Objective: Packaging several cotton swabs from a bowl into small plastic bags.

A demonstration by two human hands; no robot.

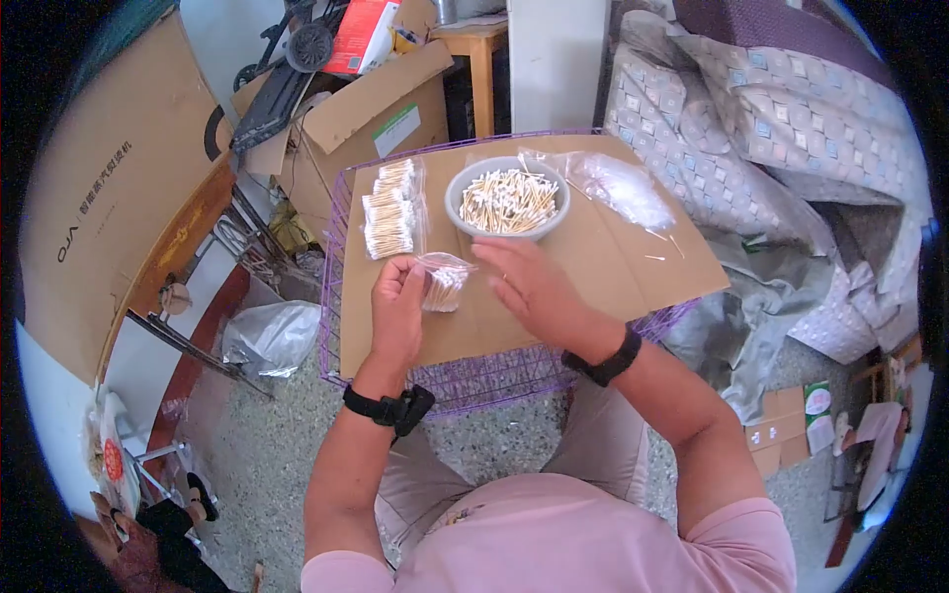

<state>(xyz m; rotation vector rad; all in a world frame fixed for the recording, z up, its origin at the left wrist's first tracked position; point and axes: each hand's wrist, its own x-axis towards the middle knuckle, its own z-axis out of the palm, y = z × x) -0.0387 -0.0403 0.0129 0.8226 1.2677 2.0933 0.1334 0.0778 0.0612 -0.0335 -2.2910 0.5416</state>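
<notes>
A small clear zip bag with cotton swabs (pixel 447 289) in it is pinched between the thumb and fingers of my left hand (pixel 397 308), near its top left corner. My right hand (pixel 534 292) is beside the bag's right end, fingers stretched out and slightly blurred, with nothing seen in them. Just beyond stands a grey bowl (pixel 526 235) heaped with loose cotton swabs (pixel 507 201). To its left lie several filled bags of swabs (pixel 390 215) in an overlapping row. A pile of clear plastic bags (pixel 625 193) rests right of the bowl.
The flat cardboard sheet (pixel 603 292) under everything lies on a purple wire cage (pixel 474 387). A few loose swabs (pixel 655 258) are near its right edge. An open cardboard box (pixel 371 124) stands behind on the left. Patterned fabric (pixel 781 128) drapes at the right.
</notes>
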